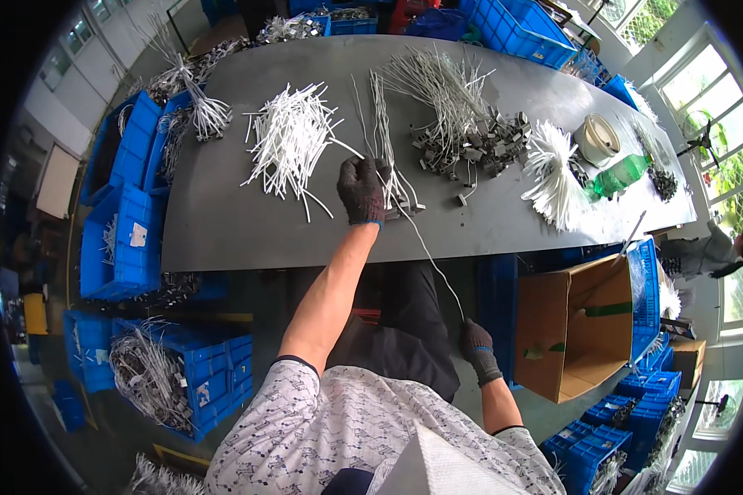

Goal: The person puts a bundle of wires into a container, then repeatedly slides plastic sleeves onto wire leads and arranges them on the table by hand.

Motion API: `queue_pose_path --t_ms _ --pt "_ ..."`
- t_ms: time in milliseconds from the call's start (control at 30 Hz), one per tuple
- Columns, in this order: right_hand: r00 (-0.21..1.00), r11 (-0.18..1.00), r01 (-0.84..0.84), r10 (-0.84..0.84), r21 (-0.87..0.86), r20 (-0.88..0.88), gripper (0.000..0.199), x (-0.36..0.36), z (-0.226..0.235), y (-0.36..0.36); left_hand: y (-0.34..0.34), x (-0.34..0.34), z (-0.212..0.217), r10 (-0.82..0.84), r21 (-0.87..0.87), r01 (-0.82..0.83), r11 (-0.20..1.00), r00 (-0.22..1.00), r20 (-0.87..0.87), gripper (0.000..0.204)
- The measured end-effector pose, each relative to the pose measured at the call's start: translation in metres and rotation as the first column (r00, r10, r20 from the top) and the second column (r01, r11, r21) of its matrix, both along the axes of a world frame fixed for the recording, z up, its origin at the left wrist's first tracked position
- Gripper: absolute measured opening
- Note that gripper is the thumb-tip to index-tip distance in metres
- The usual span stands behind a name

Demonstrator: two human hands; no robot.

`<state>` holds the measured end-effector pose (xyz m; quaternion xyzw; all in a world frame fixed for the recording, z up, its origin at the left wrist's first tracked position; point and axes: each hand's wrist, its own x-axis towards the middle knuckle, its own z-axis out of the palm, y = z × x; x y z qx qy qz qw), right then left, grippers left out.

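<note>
1. Head view: a long grey table curves across the upper half, strewn with bundles of white wires.
2. Blue plastic crates stand along its left side and below it; some hold tangled grey wire parts.
3. An open cardboard box sits at the lower right, beside more blue crates.
4. A loose heap of white wires lies on the table left of centre, near the left hand.
5. A pile of small grey metal clips with wires attached lies right of centre.
6. A green bottle lies on its side near the table's right end.
7. The left hand, in a dark glove, is stretched out and rests on the table, fingers closed over one end of a single white wire.
8. The right hand, also gloved, is low and well apart from the left, pinched shut on the wire's other end below the table edge, so the wire runs taut between them.
</note>
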<state>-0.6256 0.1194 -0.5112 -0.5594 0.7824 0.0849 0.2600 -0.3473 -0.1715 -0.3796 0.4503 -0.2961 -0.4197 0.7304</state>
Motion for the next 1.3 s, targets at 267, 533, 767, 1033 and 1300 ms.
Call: queue_pose_path --t_ms 267,533,767,1033,1300 --pt "0.999 0.998 -0.015 0.017 -0.061 0.030 0.022 -0.016 -0.030 0.022 0.009 -0.005 -0.024 -0.406 0.195 0.376 0.906 0.903 0.145 0.016" --pt "0.613 0.717 0.397 0.259 -0.574 0.747 0.028 0.060 0.060 -0.115 0.070 -0.070 -0.065 -0.547 0.308 0.452 0.837 0.708 0.447 0.020" --pt "0.854 0.295 -0.045 0.508 -0.954 0.117 0.041 0.067 0.041 -0.199 0.049 -0.051 -0.073 -0.751 0.406 0.636 0.656 0.604 0.267 0.024" --pt "0.719 0.627 0.621 -0.218 -0.470 0.660 0.058 0.055 0.052 -0.278 -0.030 0.037 -0.064 -0.622 0.521 0.357 0.775 0.287 0.729 0.048" --pt "0.853 0.759 0.520 -0.438 -0.393 0.284 0.064 0.016 0.014 -0.330 -0.013 0.115 -0.100 -0.594 0.636 -0.344 0.691 0.231 0.770 0.036"
